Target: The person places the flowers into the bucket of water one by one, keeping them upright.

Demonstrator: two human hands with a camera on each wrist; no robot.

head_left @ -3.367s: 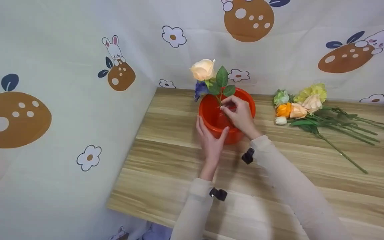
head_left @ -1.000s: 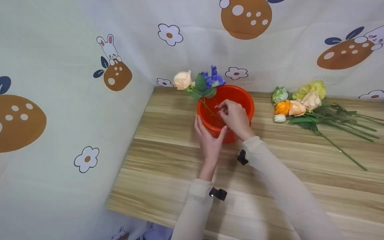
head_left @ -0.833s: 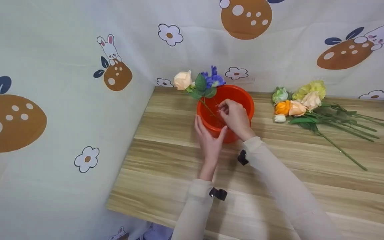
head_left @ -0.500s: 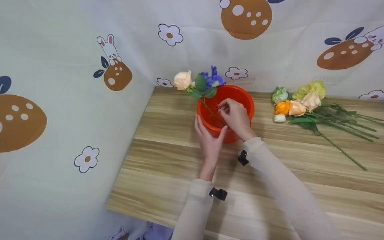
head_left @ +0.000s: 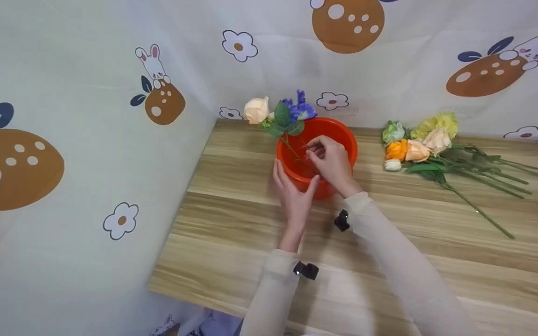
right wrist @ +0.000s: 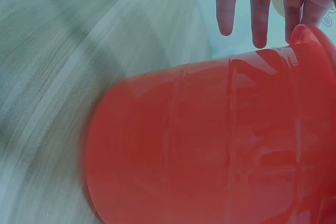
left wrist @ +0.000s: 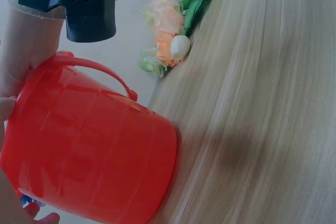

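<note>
The bucket (left wrist: pixel 105 145) is glossy red plastic, round and ribbed outside, narrowing towards its base, with a slim red handle (left wrist: pixel 97 65) at the rim; it stands upright on the wood-grained table (head_left: pixel 227 172), near the patterned cloth (head_left: pixel 278 60). Leaning over its far left rim are a cream rose (head_left: pixel 256 110) (full-headed, with dark green leaves) and a ruffled blue-violet flower (head_left: pixel 300 111). The left hand (head_left: pixel 294 196) rests against the bucket's near side, fingers extended and thumb spread. The right hand (head_left: pixel 334 161) is over the bucket's mouth, fingers bent; I cannot tell whether they pinch a stem. Well to the right lies a mixed bunch of flowers (head_left: pixel 417 151), green stems fanned out.
</note>
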